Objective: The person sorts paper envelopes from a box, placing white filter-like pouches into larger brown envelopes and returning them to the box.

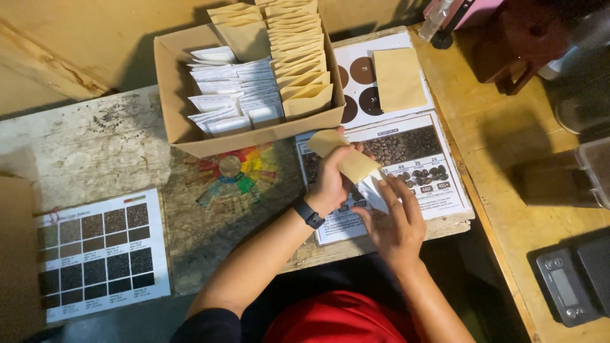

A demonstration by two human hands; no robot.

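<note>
Envelope (346, 157), small tan paper one, sits in your left hand (330, 184), fingers closed round its lower part, held just above the laminated bean chart (438, 190). Your right hand (397, 222) is nearest you, fingers spread flat w/ tips on a white packet (375, 194) right below the envelope; can't tell if it's actually pinched. Black wristband (309, 214) on your left wrist. Off to the left, near edge of the worn tabletop (95, 146), lies a sheet of dark swatch squares (101, 251). Mid-table, a faded colour wheel (232, 174) just beside the chart. Behind it, touching the chart's top edge, a cardboard box (171, 95): white packets on its left side, tan envelopes stacked upright on the right. Further right, another tan envelope (399, 79) lies on a sheet w/ brown circles (362, 70). Digital scale (569, 286) at the right edge, on the wooden bench.
</note>
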